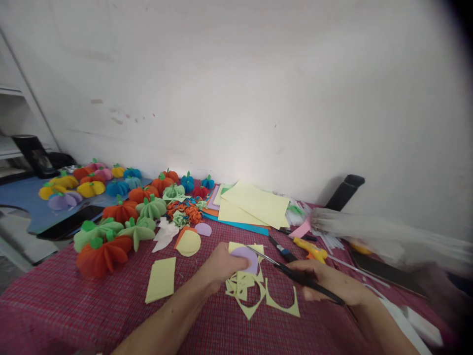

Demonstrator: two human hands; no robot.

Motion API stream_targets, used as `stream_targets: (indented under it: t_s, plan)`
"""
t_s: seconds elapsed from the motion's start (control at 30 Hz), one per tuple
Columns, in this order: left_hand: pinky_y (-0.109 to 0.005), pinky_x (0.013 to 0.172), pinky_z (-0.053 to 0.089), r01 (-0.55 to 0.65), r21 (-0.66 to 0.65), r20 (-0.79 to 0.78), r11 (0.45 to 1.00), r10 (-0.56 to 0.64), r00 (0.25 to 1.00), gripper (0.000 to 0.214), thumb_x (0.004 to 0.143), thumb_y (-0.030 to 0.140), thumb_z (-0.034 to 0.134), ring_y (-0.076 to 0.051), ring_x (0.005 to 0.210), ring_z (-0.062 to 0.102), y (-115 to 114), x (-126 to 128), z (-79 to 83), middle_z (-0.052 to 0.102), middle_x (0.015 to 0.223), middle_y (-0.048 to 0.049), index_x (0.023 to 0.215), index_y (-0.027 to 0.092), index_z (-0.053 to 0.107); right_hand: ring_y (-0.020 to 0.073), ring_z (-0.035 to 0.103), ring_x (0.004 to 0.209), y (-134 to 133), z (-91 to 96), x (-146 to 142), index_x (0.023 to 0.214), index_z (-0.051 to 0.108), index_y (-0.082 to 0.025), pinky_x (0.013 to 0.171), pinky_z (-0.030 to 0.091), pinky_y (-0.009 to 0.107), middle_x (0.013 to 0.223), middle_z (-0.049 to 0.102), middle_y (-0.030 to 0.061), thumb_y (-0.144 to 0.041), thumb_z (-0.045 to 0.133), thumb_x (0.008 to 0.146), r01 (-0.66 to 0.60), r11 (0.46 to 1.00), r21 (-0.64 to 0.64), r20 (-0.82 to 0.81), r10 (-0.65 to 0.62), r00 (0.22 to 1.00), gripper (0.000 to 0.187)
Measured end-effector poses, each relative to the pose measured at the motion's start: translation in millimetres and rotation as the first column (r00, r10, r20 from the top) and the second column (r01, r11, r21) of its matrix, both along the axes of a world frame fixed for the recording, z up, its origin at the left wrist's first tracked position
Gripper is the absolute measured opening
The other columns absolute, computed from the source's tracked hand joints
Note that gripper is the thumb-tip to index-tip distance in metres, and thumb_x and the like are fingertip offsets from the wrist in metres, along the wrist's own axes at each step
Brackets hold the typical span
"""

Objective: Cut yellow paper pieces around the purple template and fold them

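Note:
My left hand [222, 266] pinches a lilac paper circle [246, 258] laid over a pale yellow sheet [236, 246], whose corners stick out behind it. Closed round the black handles of a pair of scissors [301, 277] is my right hand [325, 283]. The blades point left and meet the yellow paper along the upper right side of the circle. Under the held paper lie yellow offcuts [283, 304] with round holes cut out. A stack of yellow rectangles [161, 279] sits left of my left forearm, and cut yellow circles [188, 243] lie beyond it.
Paper pumpkins [119, 212] in several colours crowd the left side. Coloured sheets [254, 202] are stacked at the back against the wall. A box cutter [283, 249], a yellow glue gun [310, 249] and a clear plastic bag [362, 229] lie to the right. Paper scraps [190, 213] form a heap.

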State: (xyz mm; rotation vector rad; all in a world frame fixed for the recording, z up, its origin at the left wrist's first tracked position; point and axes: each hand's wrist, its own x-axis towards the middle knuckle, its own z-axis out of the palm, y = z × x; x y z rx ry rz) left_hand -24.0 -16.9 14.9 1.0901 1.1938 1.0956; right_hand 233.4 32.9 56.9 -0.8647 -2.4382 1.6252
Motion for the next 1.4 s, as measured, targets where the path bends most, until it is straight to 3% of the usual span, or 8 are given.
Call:
stream_targets:
  t_s: [0.2, 0.37, 0.43, 0.57, 0.87, 1.17, 1.27, 1.4]
  plan:
    - [-0.024, 0.054, 0.040, -0.004, 0.003, -0.057, 1.000, 0.004, 0.998, 0.015, 0.057, 0.019, 0.060, -0.012, 0.054, 0.051, 2.1, 0.9, -2.0, 0.060, 0.063, -0.0023, 0.069, 0.011, 0.065, 0.0129, 0.050, 0.065, 11.3, -9.9, 16.9, 0.118, 0.045, -0.014, 0.050, 0.036, 0.022, 0.086, 0.060, 0.0086, -0.052, 0.057, 0.074, 0.084, 0.995, -0.062, -0.077, -0.089, 0.993, 0.060]
    - [-0.023, 0.049, 0.037, 0.041, -0.019, -0.148, 0.999, -0.043, 0.988, 0.016, 0.056, 0.020, 0.060, -0.012, 0.052, 0.050, -1.6, 7.7, 0.5, 0.059, 0.062, -0.0023, 0.069, 0.011, 0.065, 0.0110, 0.049, 0.060, -1.3, -21.5, -28.5, 0.105, 0.049, -0.018, 0.054, 0.038, 0.023, 0.077, 0.058, 0.0008, -0.039, 0.066, 0.070, 0.413, 0.911, -0.011, -0.334, -0.393, 0.857, 0.045]
    - [-0.022, 0.047, 0.034, 0.048, -0.028, -0.195, 0.998, -0.052, 0.979, 0.014, 0.055, 0.019, 0.061, -0.011, 0.050, 0.049, -3.4, 10.2, 1.9, 0.058, 0.059, -0.0018, 0.065, 0.011, 0.064, 0.0128, 0.053, 0.067, -7.3, -21.1, -49.4, 0.106, 0.048, -0.018, 0.061, 0.042, 0.026, 0.079, 0.058, 0.0005, -0.036, 0.068, 0.069, 0.386, 0.921, -0.051, -0.379, -0.376, 0.846, 0.046]
    - [-0.021, 0.044, 0.031, 0.088, -0.017, -0.241, 0.996, -0.089, 0.966, 0.010, 0.054, 0.017, 0.061, -0.010, 0.047, 0.046, -4.2, 12.8, -0.8, 0.056, 0.053, 0.0000, 0.061, 0.012, 0.063, 0.0117, 0.053, 0.067, -12.4, -15.5, -71.1, 0.109, 0.045, -0.017, 0.059, 0.042, 0.025, 0.080, 0.057, 0.0006, -0.029, 0.071, 0.066, 0.357, 0.933, -0.046, -0.376, -0.347, 0.859, 0.052]
    - [-0.020, 0.042, 0.027, 0.096, 0.015, -0.217, 0.995, -0.091, 0.972, 0.019, 0.051, 0.015, 0.063, -0.009, 0.045, 0.043, -2.3, 12.1, -18.5, 0.057, 0.054, -0.0001, 0.070, 0.012, 0.065, 0.0104, 0.051, 0.069, -13.2, -14.0, -88.7, 0.101, 0.050, -0.017, 0.062, 0.041, 0.023, 0.078, 0.054, -0.0017, -0.011, 0.061, 0.066, 0.239, 0.970, 0.029, -0.373, -0.212, 0.904, 0.037]
    - [-0.020, 0.039, 0.025, 0.144, 0.036, -0.292, 0.989, -0.128, 0.948, 0.016, 0.056, 0.018, 0.061, -0.008, 0.043, 0.041, -2.9, 12.2, -16.5, 0.055, 0.054, 0.0007, 0.070, 0.011, 0.064, 0.0092, 0.046, 0.064, -13.8, -12.0, -87.4, 0.098, 0.050, -0.017, 0.058, 0.037, 0.021, 0.074, 0.050, -0.0034, -0.012, 0.059, 0.066, 0.241, 0.971, 0.012, -0.381, -0.218, 0.899, 0.034]
    - [-0.020, 0.044, 0.033, 0.156, 0.029, -0.164, 0.987, -0.149, 0.975, 0.019, 0.058, 0.023, 0.065, -0.009, 0.048, 0.047, -4.4, 12.5, -5.1, 0.059, 0.059, -0.0013, 0.072, 0.010, 0.065, 0.0089, 0.043, 0.060, -13.4, -8.8, -84.7, 0.098, 0.050, -0.018, 0.053, 0.035, 0.021, 0.071, 0.048, -0.0040, -0.019, 0.063, 0.066, 0.360, 0.933, 0.025, -0.401, -0.321, 0.858, 0.035]
    - [-0.026, 0.063, 0.045, 0.060, 0.083, 0.236, 0.995, -0.079, 0.969, 0.039, 0.060, 0.027, 0.070, -0.014, 0.065, 0.058, -7.2, 16.0, 11.2, 0.066, 0.080, -0.0059, 0.095, 0.012, 0.062, 0.0082, 0.041, 0.056, -16.3, -1.7, -88.9, 0.097, 0.049, -0.020, 0.050, 0.033, 0.021, 0.069, 0.046, -0.0047, -0.028, 0.066, 0.065, 0.569, 0.822, -0.024, -0.498, -0.504, 0.706, 0.037]
